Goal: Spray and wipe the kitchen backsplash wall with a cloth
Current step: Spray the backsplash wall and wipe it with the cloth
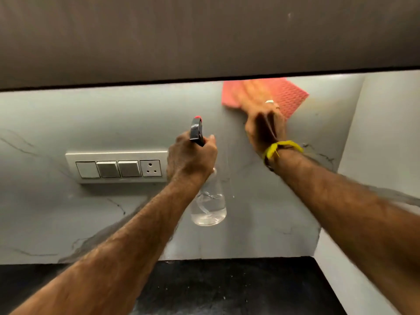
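right hand (263, 119) pressing pink cloth (293, 96) on backsplash (113, 119), left hand (191, 155) gripping spray bottle (209, 205)

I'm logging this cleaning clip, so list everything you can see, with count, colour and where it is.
cloth: one, pink, flat against the wall at upper right, just under the cabinet
bottle: one, clear with a black and red trigger head, held in front of the wall at centre
wall: one, pale grey with dark veins, across the middle
switch plate: one, white, three switches and a socket, on the wall at left
cabinet: one, dark brown, overhead
counter: one, black, at the bottom
wristband: one, yellow, right wrist
ring: one, pale, on the right hand
left hand: grips the bottle's neck
right hand: presses the cloth, blurred
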